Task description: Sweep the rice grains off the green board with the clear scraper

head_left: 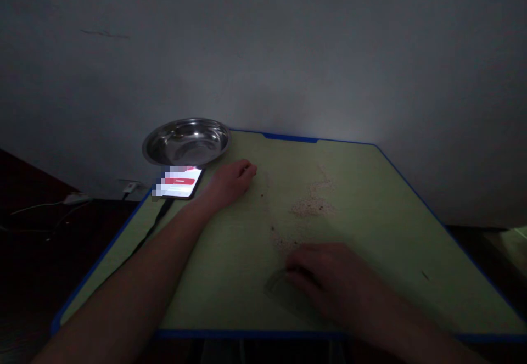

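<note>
My left hand (234, 180) rests above the far left part of the table, near the steel bowl (154, 147). Its fingers are curled together in a pinch; what they may hold is too small to make out. Close to the front edge, my right hand (329, 270) is closed, with a faint, see-through round thing (274, 286) at its fingertips, its kind unclear. Small pale grains (310, 206) lie in a loose patch between the hands. Several dark bits, among them one dark speck (262, 195), are scattered in and around the grains.
A lit phone (181, 183) lies beside my left wrist, with a black cable (152, 229) running from it. The pale green table (370, 188) has a blue rim and stands against a grey wall (288, 51). A thin dark sliver (425, 275) lies at the right.
</note>
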Available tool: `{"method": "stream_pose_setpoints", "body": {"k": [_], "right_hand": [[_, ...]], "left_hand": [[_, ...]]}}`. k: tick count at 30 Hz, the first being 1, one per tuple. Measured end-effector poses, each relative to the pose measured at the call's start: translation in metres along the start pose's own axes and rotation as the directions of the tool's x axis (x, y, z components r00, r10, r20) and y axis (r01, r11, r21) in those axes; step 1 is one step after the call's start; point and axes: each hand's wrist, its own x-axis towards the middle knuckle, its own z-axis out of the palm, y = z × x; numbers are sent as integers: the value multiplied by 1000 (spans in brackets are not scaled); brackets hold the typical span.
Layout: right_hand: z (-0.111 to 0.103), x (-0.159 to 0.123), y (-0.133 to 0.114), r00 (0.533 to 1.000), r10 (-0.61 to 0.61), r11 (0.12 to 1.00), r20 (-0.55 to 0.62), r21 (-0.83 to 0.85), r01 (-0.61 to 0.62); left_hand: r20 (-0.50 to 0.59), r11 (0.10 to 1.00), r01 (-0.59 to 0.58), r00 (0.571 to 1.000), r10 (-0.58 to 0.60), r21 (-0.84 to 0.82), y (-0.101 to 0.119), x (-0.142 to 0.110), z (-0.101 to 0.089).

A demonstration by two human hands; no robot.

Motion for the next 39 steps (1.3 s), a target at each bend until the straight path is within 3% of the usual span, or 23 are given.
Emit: {"method": "stream_pose_setpoints", "body": {"k": [7, 10, 17, 27, 39], "right_hand": [[-25, -9, 51, 993, 71, 989, -97, -126, -83], [-34, -4, 59, 991, 78, 984, -108, -149, -93], [-31, 15, 38, 998, -7, 994, -61, -112, 0], [-35, -18, 47, 999, 20, 997, 51, 68, -24], [-30, -14, 33, 999, -7, 999, 37, 41, 5]], "left_hand": [[21, 999, -5, 1000, 4, 32, 3, 0, -2], [31, 999, -11, 999, 9, 34, 3, -1, -2], [18, 999, 5, 1000, -6, 42, 3, -1, -2], [35, 999, 6, 999, -8, 37, 4, -1, -2], [24, 999, 7, 1000, -8, 42, 5, -2, -2]]}}
